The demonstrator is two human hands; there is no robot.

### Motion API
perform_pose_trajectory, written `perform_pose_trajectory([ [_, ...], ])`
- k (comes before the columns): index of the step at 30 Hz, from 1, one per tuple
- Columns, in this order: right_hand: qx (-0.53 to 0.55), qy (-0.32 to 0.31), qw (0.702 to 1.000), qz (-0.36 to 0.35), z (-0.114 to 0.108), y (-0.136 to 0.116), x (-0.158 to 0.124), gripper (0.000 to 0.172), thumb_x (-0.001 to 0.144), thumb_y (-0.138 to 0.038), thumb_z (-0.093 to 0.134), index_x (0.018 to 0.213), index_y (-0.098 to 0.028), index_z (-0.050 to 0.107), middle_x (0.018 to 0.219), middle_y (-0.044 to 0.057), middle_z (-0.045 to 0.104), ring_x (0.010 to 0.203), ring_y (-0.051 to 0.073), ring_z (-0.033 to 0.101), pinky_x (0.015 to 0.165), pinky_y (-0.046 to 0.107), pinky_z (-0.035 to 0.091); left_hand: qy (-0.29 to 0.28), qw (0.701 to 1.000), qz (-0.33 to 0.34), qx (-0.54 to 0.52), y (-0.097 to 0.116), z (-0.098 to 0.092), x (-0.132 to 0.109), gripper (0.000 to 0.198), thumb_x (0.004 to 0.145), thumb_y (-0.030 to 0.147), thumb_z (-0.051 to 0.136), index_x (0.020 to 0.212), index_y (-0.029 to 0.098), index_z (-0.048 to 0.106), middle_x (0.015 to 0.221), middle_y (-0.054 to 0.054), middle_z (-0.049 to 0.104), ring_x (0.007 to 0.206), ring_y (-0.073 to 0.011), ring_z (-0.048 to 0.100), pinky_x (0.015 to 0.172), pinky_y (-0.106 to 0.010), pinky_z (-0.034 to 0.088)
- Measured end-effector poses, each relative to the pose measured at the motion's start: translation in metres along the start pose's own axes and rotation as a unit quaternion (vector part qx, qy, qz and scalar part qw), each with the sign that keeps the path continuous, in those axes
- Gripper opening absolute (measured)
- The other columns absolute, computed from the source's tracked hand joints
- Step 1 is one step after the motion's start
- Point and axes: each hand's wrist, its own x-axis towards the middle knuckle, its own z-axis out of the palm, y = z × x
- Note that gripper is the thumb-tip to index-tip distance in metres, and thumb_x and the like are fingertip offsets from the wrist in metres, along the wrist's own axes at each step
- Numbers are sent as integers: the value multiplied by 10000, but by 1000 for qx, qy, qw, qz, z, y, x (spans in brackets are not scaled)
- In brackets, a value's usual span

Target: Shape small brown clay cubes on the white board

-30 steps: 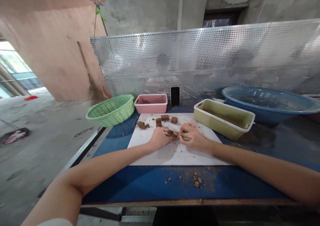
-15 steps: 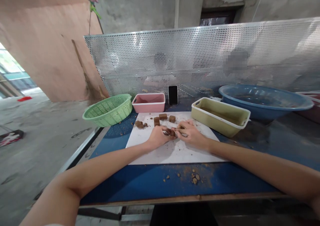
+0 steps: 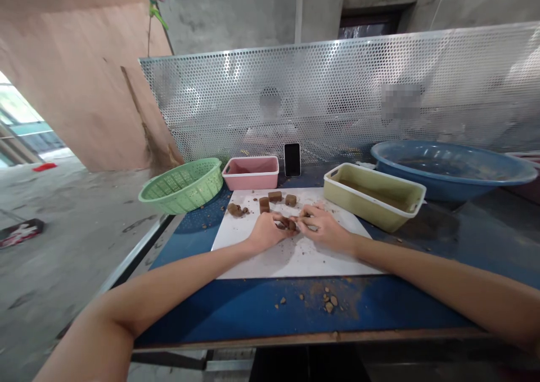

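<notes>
Over the white board (image 3: 253, 264), a small lump of brown clay (image 3: 292, 225) is pinched between the fingers of both hands. My left hand (image 3: 268, 231) closes on it from the left side. From the right, my right hand (image 3: 323, 228) presses it with bent, clay-smeared fingertips; whether a thin tool is also among them I cannot tell. Just beyond the hands stand an upright clay block (image 3: 264, 204), a longer clay block (image 3: 275, 196) and a small clay cube (image 3: 291, 200). Loose clay lumps (image 3: 235, 209) lie at the board's far left. Fingers hide part of the held lump.
A green basket (image 3: 181, 193), a pink tray (image 3: 253, 181) and an upright phone (image 3: 292, 160) line the back. At right are a yellow-green tray (image 3: 371, 207) and a large blue basin (image 3: 447, 179). Clay crumbs (image 3: 329, 303) lie near the front edge. A perforated metal panel (image 3: 320, 100) stands behind.
Both hands stay on the clay lump, with only slight finger movement at most. The camera view has shifted a little; the blocks and containers keep their places.
</notes>
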Motion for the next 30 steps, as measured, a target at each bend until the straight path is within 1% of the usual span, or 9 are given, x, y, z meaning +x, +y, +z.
perform_pose_trajectory([
  [3,10,-19,1000,-7,-1,0,0,328,1081,-235,519,839,-242,740,871,43,664,818,207,614,860,423,447,-3,1000,-10,-9,-1,0,1,201,709,305,927,808,161,827,858,-64,816,776,-205,742,725,-304,579],
  [5,32,-11,999,1,-3,0,0,353,1092,-265,501,845,-251,752,860,46,662,809,209,611,869,435,463,-11,1000,-13,-23,1,0,0,197,719,298,922,829,162,829,895,-69,827,793,-205,750,747,-308,590],
  [10,126,30,985,116,-9,1,5,271,1055,-424,605,957,-239,776,919,65,669,836,227,639,791,410,526,-18,999,31,6,5,-1,-3,162,737,259,907,857,190,823,936,-54,830,815,-193,740,770,-296,589],
  [12,165,21,975,145,-9,2,6,298,1043,-442,625,885,-225,753,874,52,665,803,217,636,759,387,522,-21,999,43,20,6,-1,-4,203,732,241,906,916,202,830,937,-42,831,830,-196,742,765,-288,580],
  [14,189,-16,970,150,-9,1,6,305,1032,-432,641,834,-225,746,826,40,666,767,207,633,735,370,508,-21,998,45,38,6,-1,-4,237,730,243,908,953,209,837,903,-28,827,831,-201,739,756,-284,567],
  [17,192,-48,966,165,-7,-1,6,276,1022,-409,654,843,-232,769,845,45,708,783,209,658,752,364,510,-17,998,35,56,7,-2,-4,239,729,242,906,958,208,851,856,-13,818,795,-193,721,743,-279,543],
  [21,180,2,963,201,-8,-4,7,274,1030,-401,633,859,-231,764,878,55,746,830,222,685,790,376,523,-19,999,19,44,10,-3,-5,257,712,225,910,963,200,862,860,-15,824,696,-163,671,693,-273,515],
  [26,196,-32,961,193,-7,-1,6,279,1023,-420,650,840,-237,752,845,48,758,791,218,684,759,366,534,-26,999,16,33,12,-4,-5,268,698,228,906,960,197,862,899,-29,833,707,-165,670,682,-275,513],
  [30,190,-1,961,202,-5,1,5,304,1040,-444,624,861,-224,735,880,61,760,817,225,688,764,372,545,-42,999,12,6,13,-4,-4,241,701,185,885,940,191,854,873,-23,830,673,-150,661,674,-272,525],
])
